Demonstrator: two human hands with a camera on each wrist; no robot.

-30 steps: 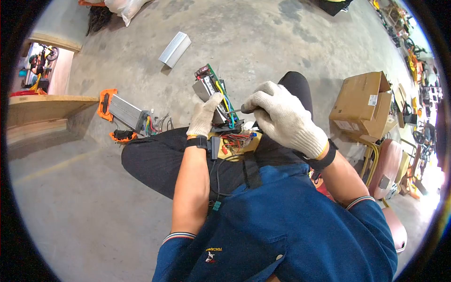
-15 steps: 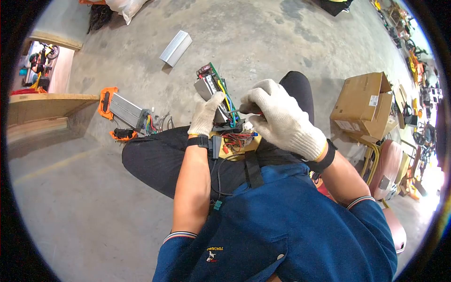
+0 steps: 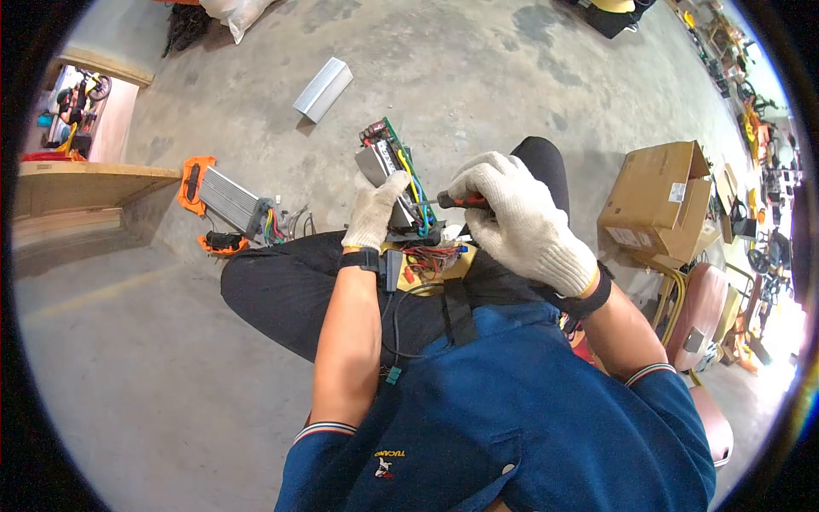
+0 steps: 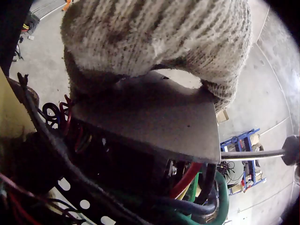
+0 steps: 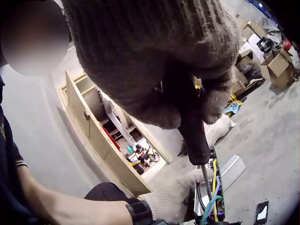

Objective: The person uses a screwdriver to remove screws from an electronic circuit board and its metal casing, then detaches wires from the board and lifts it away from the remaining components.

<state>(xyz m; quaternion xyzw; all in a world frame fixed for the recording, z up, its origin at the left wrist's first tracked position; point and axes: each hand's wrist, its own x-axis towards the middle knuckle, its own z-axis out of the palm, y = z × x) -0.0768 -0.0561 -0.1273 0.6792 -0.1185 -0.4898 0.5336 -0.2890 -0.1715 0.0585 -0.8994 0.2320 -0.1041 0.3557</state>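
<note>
The gloved left hand (image 3: 372, 215) grips a circuit assembly with a grey metal plate (image 4: 150, 117); its thumb lies on the plate's edge. Yellow and blue wires (image 3: 413, 183) run along the green board. In the gloved right hand (image 3: 525, 224) is a screwdriver, its dark and red handle (image 3: 465, 200) pinched between thumb and fingers. The metal shaft (image 4: 253, 154) points left to the plate's edge in the left wrist view; its tip is hidden. Below the assembly, thin red wires (image 3: 431, 258) lie bunched over a yellow surface (image 3: 414, 282) between the legs.
On the floor are a silver metal housing (image 3: 323, 90) ahead and a finned unit (image 3: 230, 200) with orange ends and loose cables at the left. An opened cardboard box (image 3: 648, 200) stands at the right, by a chair (image 3: 701, 314). A wooden ledge (image 3: 102, 183) is at the far left.
The right hand has shifted slightly, and more of the screwdriver's red handle shows. The left hand still grips the assembly; the whole head view has moved a little.
</note>
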